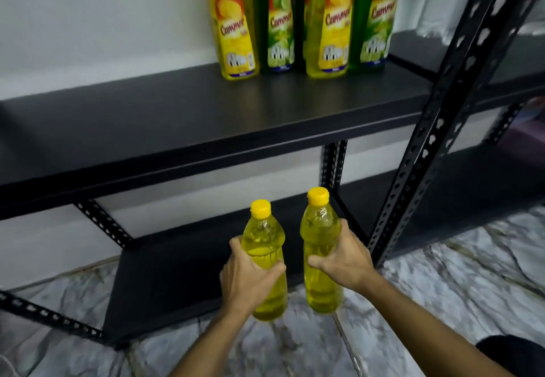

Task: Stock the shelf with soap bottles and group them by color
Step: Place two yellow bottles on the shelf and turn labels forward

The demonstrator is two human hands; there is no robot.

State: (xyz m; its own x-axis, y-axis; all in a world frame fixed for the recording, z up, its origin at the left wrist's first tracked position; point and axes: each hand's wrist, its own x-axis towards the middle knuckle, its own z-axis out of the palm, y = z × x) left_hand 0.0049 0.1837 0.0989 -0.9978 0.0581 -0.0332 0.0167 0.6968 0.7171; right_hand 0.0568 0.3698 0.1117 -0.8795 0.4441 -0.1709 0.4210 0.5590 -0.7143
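Left hand [250,276] grips one clear yellow plastic soap bottle [267,258] w/ yellow cap; right hand [342,255] grips another [320,247] (both upright, apart). Yellow and green labelled bottles [303,20] stand mixed on black metal shelf [177,117] above.

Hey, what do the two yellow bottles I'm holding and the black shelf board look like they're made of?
The yellow bottle in the left hand and the yellow bottle in the right hand look like clear glossy plastic: liquid shows through, highlights glint. The black shelf board has a matte, faintly sheened surface, possibly laminated board or painted metal.
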